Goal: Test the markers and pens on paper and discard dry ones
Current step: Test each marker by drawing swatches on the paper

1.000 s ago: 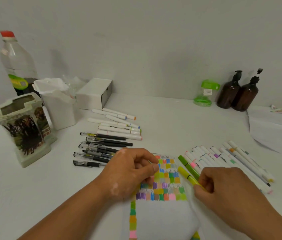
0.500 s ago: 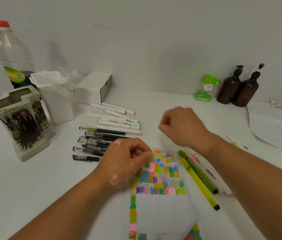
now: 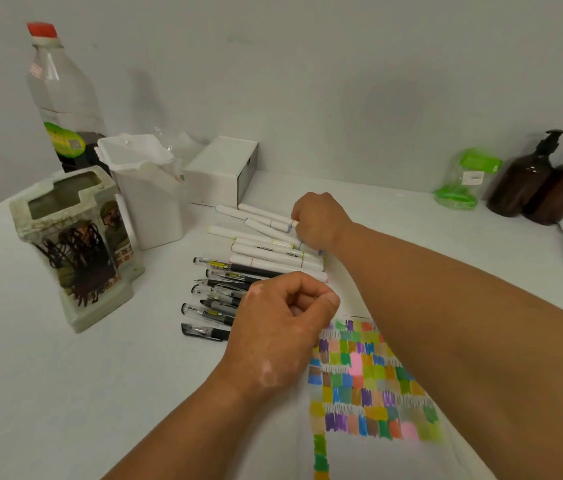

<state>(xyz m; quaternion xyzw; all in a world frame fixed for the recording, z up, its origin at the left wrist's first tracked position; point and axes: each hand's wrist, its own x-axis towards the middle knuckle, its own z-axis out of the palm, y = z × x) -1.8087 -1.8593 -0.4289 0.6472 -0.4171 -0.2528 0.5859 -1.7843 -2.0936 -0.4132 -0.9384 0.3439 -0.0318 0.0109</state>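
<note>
While the person's right arm stretches across the white counter, the right hand sits on the cap ends of a row of white markers, knuckles up and fingers curled down onto them. Whether those fingers actually pinch a marker cannot be told from this angle.

The left hand is balled into a loose fist, thumb laid against the forefinger, with nothing visible inside it. It rests at the upper left corner of the test paper. That sheet lies near the front edge of the counter and carries a patchwork of small coloured swatches, with a narrow column of further swatches running down its left side; the right forearm crosses above its right side.

Just left of the fist, a group of black and clear pens lies side by side, directly in front of the white markers.

Farther left stands a printed ceramic holder. Behind it are a white plastic tub and a clear bottle with a red cap. A small white box sits against the wall beyond the markers. At far right, a clear jar with a green lid stands beside two brown pump bottles.
</note>
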